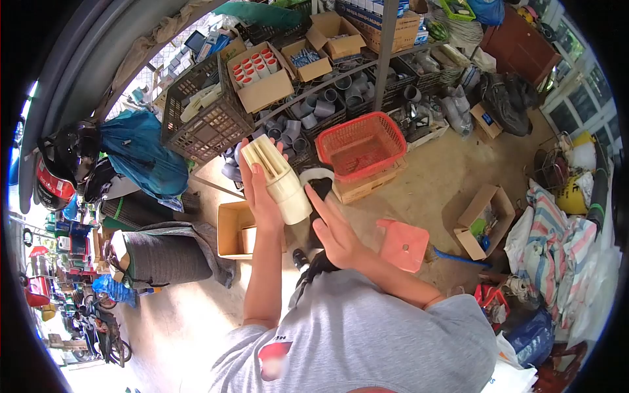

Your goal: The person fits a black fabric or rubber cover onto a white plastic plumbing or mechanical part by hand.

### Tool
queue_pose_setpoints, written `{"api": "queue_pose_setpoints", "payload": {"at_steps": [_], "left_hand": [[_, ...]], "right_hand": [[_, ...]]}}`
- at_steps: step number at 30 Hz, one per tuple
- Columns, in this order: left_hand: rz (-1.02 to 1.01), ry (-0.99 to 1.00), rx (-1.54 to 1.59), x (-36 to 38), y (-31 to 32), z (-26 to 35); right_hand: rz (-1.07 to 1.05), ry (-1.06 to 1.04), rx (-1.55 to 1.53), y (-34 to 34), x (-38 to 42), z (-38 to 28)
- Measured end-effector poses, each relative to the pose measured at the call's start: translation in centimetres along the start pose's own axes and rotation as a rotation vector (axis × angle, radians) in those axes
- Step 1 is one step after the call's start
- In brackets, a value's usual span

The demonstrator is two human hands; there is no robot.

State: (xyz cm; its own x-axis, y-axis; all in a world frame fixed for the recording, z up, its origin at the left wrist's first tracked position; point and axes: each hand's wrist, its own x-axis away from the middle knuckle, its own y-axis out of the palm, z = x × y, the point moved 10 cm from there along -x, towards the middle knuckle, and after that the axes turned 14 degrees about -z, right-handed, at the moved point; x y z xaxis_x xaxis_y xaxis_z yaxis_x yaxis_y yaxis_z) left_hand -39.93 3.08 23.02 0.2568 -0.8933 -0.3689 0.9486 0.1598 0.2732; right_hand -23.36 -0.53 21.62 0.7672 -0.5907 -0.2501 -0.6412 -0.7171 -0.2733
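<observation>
A cream plastic pipe fitting (282, 187), slotted at its upper end and round and smooth at its lower end, is held tilted in front of me. My left hand (262, 196) grips it from the left side, with the fingers partly hidden behind it. To the right, my right hand (339, 237) has its fingers stretched out, fingertips right by the fitting's lower end. A white ring with a dark middle (317, 174) shows just beyond those fingertips. Past the hands, a red plastic basket (360, 141) rests on a cardboard box (370, 185).
Shelving ahead holds grey pipe fittings (321, 108) and a carton of red-ended white tubes (255, 69). A dark crate (203, 111) stands at left above a rolled dark mat (167, 255). On the floor are a pink stool (403, 244) and open cartons (485, 219).
</observation>
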Motion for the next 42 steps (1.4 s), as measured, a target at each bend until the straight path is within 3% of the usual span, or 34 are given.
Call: {"api": "queue_pose_setpoints", "payload": {"at_steps": [2, 3, 5, 7, 9, 11, 12, 17, 19, 21, 23, 24, 26, 27, 29, 30, 33, 34, 35, 37, 39, 41, 42], "left_hand": [[-0.092, -0.07, 0.066, 0.8, 0.2, -2.4], [-0.087, -0.198, -0.209, 2.0, 1.3, -2.2], [-0.221, -0.281, -0.193, 4.5, 2.9, -5.0], [-0.23, -0.284, -0.091, 5.5, 5.0, -4.5], [-0.178, -0.291, -0.181, 5.0, 4.2, -4.5], [-0.119, -0.153, -0.088, 3.3, 2.7, -3.5], [-0.05, -0.108, -0.056, 2.4, 1.8, -2.6], [0.022, -0.028, -0.152, 1.2, -0.7, -0.8], [0.038, 0.005, -0.186, 0.0, -0.5, 0.9], [-0.096, -0.067, -0.176, -0.1, 1.7, 2.3], [-0.158, -0.102, -0.165, 0.0, 1.6, 1.4], [-0.256, -0.116, -0.124, 0.1, 0.7, -0.7], [-0.451, -0.222, -0.184, 0.6, 0.6, -1.5], [-0.454, -0.225, -0.181, 1.0, -0.2, -1.4], [-0.645, -0.597, -0.201, 4.6, 0.0, -5.1], [-0.543, -0.503, 0.035, 5.0, 1.2, -4.2], [-0.429, -0.504, 0.057, 6.9, -0.3, -6.5], [-0.392, -0.491, -0.182, 6.6, -1.8, -6.4], [-0.392, -0.489, -0.181, 6.5, -2.3, -6.8], [-0.057, -0.235, -0.042, 4.2, -5.0, -3.9], [0.147, -0.056, 0.221, 2.7, -7.2, -1.9], [0.131, -0.025, 0.092, 1.5, -7.7, 0.1], [-0.023, 0.025, -0.203, 0.6, -5.3, 2.3]], "right_hand": [[-0.044, 0.012, 0.048, -0.5, -1.2, -0.3], [0.077, -0.127, 0.142, -1.4, -1.8, -1.6], [0.149, -0.124, 0.264, -2.8, -2.7, -1.6], [0.156, -0.097, 0.165, -4.1, -3.9, 0.6], [0.158, -0.062, 0.066, -3.7, -4.0, 1.5], [0.162, -0.044, -0.104, -2.7, -3.8, 1.6], [0.197, -0.122, 0.074, -2.0, -3.8, 0.8], [0.159, -0.02, -0.032, -0.5, -3.8, 2.5], [0.06, 0.075, -0.437, 1.0, -4.0, 5.0], [0.065, 0.068, -0.426, 0.7, -3.9, 5.7], [-0.008, 0.156, -0.775, 1.4, -3.8, 6.8], [-0.009, 0.156, -0.772, 0.9, -3.7, 7.3], [-0.113, 0.099, -1.092, 1.7, -3.3, 8.3], [-0.108, 0.101, -1.091, 1.4, -3.1, 8.5], [-0.192, 0.069, -1.228, 1.6, -3.0, 8.1], [-0.205, 0.092, -1.229, 1.5, -2.9, 7.9], [-0.147, 0.132, -1.359, 1.1, -2.7, 7.1], [-0.133, 0.157, -1.332, 1.2, -2.7, 7.6], [-0.134, 0.157, -1.33, 1.5, -2.7, 8.1], [0.103, 0.154, -1.213, 0.3, -2.0, 10.5], [0.092, 0.157, -1.061, -0.1, -1.8, 11.7], [0.077, 0.156, -0.914, -0.6, -1.4, 11.6], [0.042, 0.223, -0.977, -0.2, -1.0, 11.7]]}}
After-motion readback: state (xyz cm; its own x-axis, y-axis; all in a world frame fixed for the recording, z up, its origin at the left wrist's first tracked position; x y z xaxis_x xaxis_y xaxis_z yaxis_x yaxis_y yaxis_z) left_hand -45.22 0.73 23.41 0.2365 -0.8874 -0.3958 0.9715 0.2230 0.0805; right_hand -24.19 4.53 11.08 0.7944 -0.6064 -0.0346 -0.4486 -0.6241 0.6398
